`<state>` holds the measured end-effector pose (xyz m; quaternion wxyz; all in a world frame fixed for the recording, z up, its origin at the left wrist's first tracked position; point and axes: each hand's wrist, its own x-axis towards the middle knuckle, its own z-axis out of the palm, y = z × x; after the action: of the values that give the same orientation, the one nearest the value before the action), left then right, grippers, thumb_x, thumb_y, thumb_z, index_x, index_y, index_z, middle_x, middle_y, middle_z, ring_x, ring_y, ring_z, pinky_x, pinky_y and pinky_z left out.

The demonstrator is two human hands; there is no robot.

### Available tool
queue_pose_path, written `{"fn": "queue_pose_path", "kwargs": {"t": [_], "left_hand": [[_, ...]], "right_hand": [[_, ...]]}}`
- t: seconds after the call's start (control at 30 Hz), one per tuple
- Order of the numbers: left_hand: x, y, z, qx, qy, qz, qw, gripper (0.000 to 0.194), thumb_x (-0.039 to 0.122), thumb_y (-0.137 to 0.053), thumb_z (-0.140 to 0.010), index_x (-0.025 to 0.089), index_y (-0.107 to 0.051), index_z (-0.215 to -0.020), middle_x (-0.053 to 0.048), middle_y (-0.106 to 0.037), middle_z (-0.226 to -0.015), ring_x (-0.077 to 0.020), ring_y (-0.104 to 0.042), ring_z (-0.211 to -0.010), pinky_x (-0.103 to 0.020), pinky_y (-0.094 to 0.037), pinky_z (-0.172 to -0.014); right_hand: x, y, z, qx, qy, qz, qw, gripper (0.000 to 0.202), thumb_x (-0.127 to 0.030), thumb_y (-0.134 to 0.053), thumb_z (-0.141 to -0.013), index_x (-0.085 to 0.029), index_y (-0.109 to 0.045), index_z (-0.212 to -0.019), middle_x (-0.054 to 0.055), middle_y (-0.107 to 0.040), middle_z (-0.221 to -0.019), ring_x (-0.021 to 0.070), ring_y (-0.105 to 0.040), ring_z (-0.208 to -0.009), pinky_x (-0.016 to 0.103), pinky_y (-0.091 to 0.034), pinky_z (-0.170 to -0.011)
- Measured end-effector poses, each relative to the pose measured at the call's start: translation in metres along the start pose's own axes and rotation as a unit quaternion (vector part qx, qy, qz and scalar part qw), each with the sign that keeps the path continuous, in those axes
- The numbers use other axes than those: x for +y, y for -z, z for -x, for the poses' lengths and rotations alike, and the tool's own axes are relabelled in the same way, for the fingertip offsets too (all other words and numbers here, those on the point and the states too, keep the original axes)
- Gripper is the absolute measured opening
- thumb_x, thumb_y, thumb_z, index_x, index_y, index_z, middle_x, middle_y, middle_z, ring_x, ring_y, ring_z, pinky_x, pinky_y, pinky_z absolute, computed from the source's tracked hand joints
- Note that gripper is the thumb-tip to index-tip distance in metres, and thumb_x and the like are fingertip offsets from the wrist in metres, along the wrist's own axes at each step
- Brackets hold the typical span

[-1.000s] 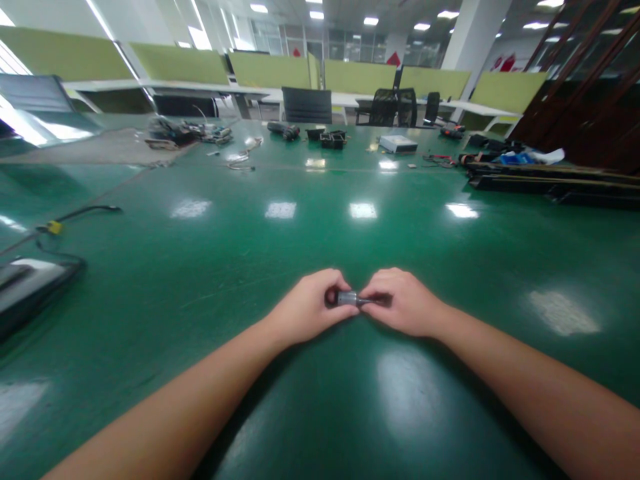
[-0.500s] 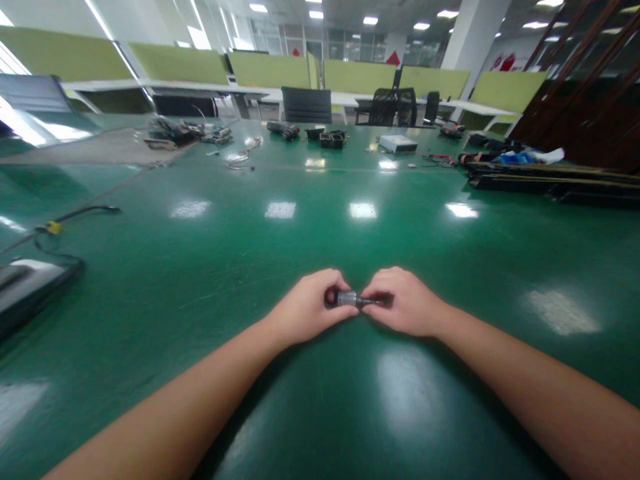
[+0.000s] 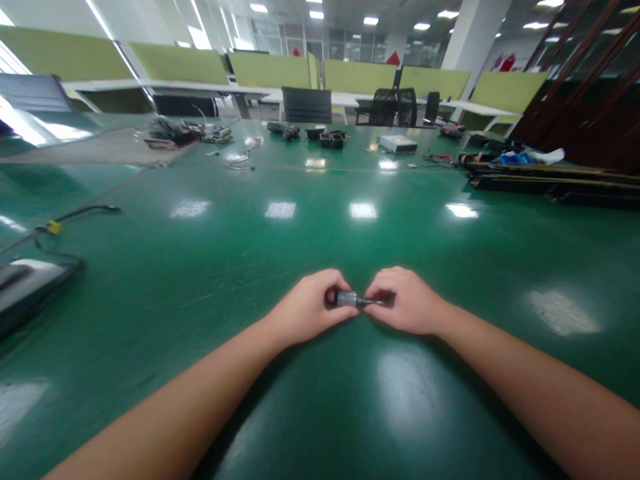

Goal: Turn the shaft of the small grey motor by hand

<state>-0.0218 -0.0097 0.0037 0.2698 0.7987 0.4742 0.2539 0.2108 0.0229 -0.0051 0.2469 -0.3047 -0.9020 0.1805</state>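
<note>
Low over the green table (image 3: 320, 247), both hands meet around one small dark cylinder with a thin stem (image 3: 347, 299). Its grey, thicker body lies level between the thumb and fingers of my left hand (image 3: 310, 307). The thumb and fingers of my right hand (image 3: 407, 301) are closed around the narrower dark end, where a thin stem runs into the palm. A narrow gap separates the fingertips of the two hands. The exact kind of the thing is too small and blurred to tell, and the fingers cover part of it.
At the left edge sits a grey and black device (image 3: 30, 283) with a cable (image 3: 85, 212). Along the far side lie tangled parts (image 3: 173, 132), black pieces (image 3: 331, 138) and a white box (image 3: 398, 143). Dark panels (image 3: 550, 181) are stacked at far right.
My right hand has shifted very slightly to the right, so a little more of the dark neck shows between the hands. My left hand stays in place.
</note>
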Motion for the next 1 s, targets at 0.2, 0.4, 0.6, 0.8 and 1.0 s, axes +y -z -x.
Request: {"fn": "queue_pose_path", "kwargs": {"t": [0.2, 0.4, 0.6, 0.8, 1.0], "left_hand": [[0.0, 0.0, 0.001, -0.003, -0.007, -0.003, 1.0, 0.024, 0.034, -0.076, -0.08, 0.019, -0.063, -0.092, 0.001, -0.062, -0.081, -0.0156, -0.058, -0.072, -0.027, -0.045, -0.065], [-0.002, 0.0, 0.001, -0.004, -0.015, -0.013, 1.0, 0.023, 0.034, -0.075, -0.081, 0.019, -0.063, -0.092, -0.001, -0.064, -0.086, -0.0176, -0.06, -0.077, -0.029, -0.046, -0.069], [-0.004, 0.0, 0.001, 0.006, -0.022, -0.03, 0.999, 0.026, 0.037, -0.077, -0.08, 0.02, -0.062, -0.092, -0.001, -0.066, -0.089, -0.0193, -0.061, -0.081, -0.031, -0.047, -0.073], [-0.006, 0.001, 0.002, 0.008, -0.021, -0.022, 1.0, 0.027, 0.037, -0.077, -0.079, 0.02, -0.062, -0.093, -0.002, -0.067, -0.091, -0.0198, -0.062, -0.082, -0.032, -0.047, -0.074], [-0.005, 0.003, 0.003, 0.01, -0.02, -0.012, 1.0, 0.026, 0.037, -0.077, -0.079, 0.02, -0.062, -0.092, -0.002, -0.067, -0.091, -0.0195, -0.063, -0.081, -0.031, -0.048, -0.073]], "right_hand": [[0.003, 0.002, 0.001, -0.01, -0.003, -0.009, 1.0, 0.007, -0.02, -0.075, -0.074, -0.019, -0.07, -0.079, 0.0, -0.069, -0.074, 0.0146, -0.061, -0.07, 0.03, -0.042, -0.074], [0.004, 0.005, 0.001, -0.015, -0.004, -0.018, 1.0, 0.007, -0.02, -0.074, -0.073, -0.018, -0.069, -0.077, 0.0, -0.067, -0.07, 0.0139, -0.06, -0.066, 0.028, -0.043, -0.07], [0.006, 0.007, 0.0, -0.025, 0.002, -0.023, 0.999, 0.005, -0.02, -0.072, -0.073, -0.017, -0.069, -0.076, 0.0, -0.066, -0.069, 0.0134, -0.059, -0.064, 0.027, -0.043, -0.068], [0.013, 0.015, 0.001, -0.053, -0.007, -0.026, 0.998, 0.004, -0.019, -0.071, -0.073, -0.017, -0.068, -0.074, -0.001, -0.064, -0.067, 0.0126, -0.058, -0.063, 0.026, -0.044, -0.066], [0.022, 0.024, 0.004, -0.072, -0.035, -0.032, 0.996, 0.004, -0.015, -0.069, -0.07, -0.017, -0.066, -0.072, -0.001, -0.063, -0.066, 0.0119, -0.056, -0.061, 0.024, -0.041, -0.061]]}}
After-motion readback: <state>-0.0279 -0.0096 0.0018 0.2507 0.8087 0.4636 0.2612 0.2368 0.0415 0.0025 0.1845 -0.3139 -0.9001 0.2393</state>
